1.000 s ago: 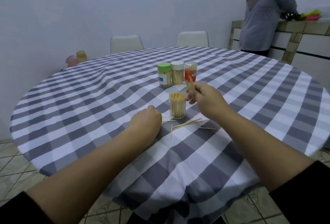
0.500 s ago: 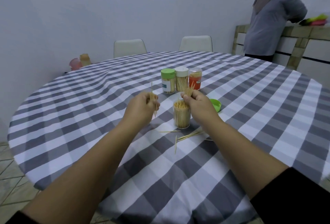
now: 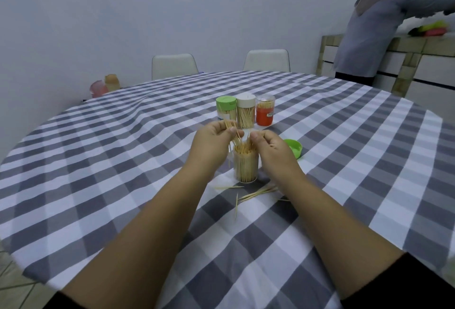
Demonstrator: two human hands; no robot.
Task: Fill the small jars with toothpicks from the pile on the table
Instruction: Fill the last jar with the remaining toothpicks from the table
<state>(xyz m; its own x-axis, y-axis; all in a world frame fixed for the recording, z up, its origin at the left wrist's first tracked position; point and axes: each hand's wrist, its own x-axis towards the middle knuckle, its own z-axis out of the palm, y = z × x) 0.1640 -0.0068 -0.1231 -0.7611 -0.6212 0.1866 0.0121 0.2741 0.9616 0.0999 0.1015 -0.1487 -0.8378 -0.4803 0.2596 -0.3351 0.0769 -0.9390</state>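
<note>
Four jars stood on the checked tabletop [image 3: 123,161]: three capped ones [image 3: 245,111] in a row and one open jar [image 3: 245,166] nearer, with one green lid [image 3: 294,147] at its right. Over its mouth the left hand [image 3: 213,142] pinched a small bundle of toothpicks [image 3: 232,130], while the right hand [image 3: 269,146] had its grip clenched on one or two more. About six loose toothpicks [image 3: 256,193] lay just behind the jar, well apart from the tabletop's edges.

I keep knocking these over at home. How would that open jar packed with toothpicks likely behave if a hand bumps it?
The open jar looks tall and narrow, so it could probably tip. It has no lid, so toothpicks would likely spill out. Being clear plastic packed with thin wood, it is probably light and would slide easily on the tablecloth.
</note>
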